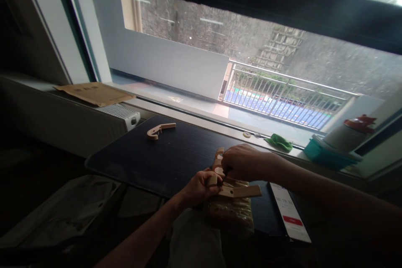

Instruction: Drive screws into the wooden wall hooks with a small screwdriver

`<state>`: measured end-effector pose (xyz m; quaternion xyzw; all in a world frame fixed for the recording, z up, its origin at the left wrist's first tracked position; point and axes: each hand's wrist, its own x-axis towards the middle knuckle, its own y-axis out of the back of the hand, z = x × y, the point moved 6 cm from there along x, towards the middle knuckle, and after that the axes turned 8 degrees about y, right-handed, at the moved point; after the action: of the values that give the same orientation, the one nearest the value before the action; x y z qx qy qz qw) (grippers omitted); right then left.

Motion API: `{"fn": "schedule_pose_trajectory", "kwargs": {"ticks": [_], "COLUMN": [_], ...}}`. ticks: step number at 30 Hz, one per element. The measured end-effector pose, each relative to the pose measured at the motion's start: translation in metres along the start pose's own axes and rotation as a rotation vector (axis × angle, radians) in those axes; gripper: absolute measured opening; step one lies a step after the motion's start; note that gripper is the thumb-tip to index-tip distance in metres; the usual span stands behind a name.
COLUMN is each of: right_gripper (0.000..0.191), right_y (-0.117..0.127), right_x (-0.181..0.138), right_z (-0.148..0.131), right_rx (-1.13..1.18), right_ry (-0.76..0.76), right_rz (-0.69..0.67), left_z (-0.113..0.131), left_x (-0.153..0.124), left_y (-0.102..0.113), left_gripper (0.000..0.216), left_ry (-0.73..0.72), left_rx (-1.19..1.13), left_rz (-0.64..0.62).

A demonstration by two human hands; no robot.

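Note:
My left hand (pixel 201 186) is closed round the curved end of a pale wooden hook (pixel 241 191), whose flat arm with a dark hole sticks out to the right. My right hand (pixel 240 161) is pinched just above it, fingers pointing down. A dark, thin thing shows below those fingers; what it is I cannot make out. Under the hook lies a block in shiny clear wrapping (pixel 230 213). Beyond the hands stands another light wooden piece (pixel 219 157), partly hidden by the right hand. A second wooden hook (pixel 157 130) lies on the dark table (pixel 141 161), with thin pins sticking out.
A phone (pixel 289 213) with a lit timer screen lies at the table's right. On the window sill are a green cloth (pixel 279 142), a teal box (pixel 329 155) and a grey container with an orange top (pixel 350 134). A brown envelope (pixel 97 93) rests at the left.

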<state>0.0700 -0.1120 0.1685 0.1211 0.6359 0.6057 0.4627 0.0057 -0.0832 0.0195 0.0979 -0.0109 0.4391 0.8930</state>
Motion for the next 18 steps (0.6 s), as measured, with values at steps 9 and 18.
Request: {"fn": "schedule_pose_trajectory", "kwargs": {"ticks": [9,18], "right_gripper": [0.025,0.018], "right_y": [0.0,-0.01], "right_x": [-0.002,0.005], "right_z": [0.005,0.009], "right_rx": [0.095,0.152], "right_ry": [-0.027,0.02], "right_rz": [-0.03,-0.018], "left_z": [0.0,0.002], "left_x": [0.0,0.0], "left_y": [0.0,0.0], "left_gripper": [0.012,0.013], "left_ry": [0.0,-0.001], "left_rx": [0.0,-0.014], "left_rz": [0.005,0.003]}}
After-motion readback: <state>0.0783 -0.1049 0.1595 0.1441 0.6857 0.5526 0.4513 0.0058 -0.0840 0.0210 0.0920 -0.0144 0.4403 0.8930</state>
